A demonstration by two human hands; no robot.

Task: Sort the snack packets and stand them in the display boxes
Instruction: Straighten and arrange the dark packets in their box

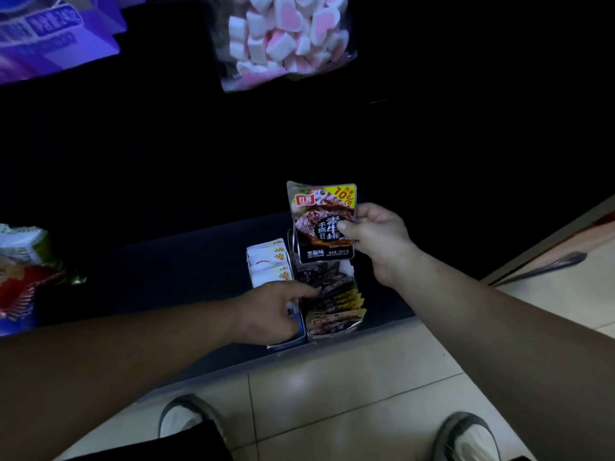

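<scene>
My right hand [379,242] pinches a dark steak-print snack packet [316,211] by its right edge and holds it upright above the back of the right display box [329,332]. That box holds a row of several matching dark packets [332,294], standing and leaning. My left hand [269,311] rests on the left display box [286,342], its index finger stretched out onto the dark packets. White packets [268,261] with orange marks stand in the back of the left box.
The boxes sit on a dark low shelf [186,261] above a tiled floor [349,387]. A bag of pink-and-white marshmallows [286,38] hangs above. Purple packages [50,34] sit top left, red and green bags [23,271] at the left edge. My shoes show below.
</scene>
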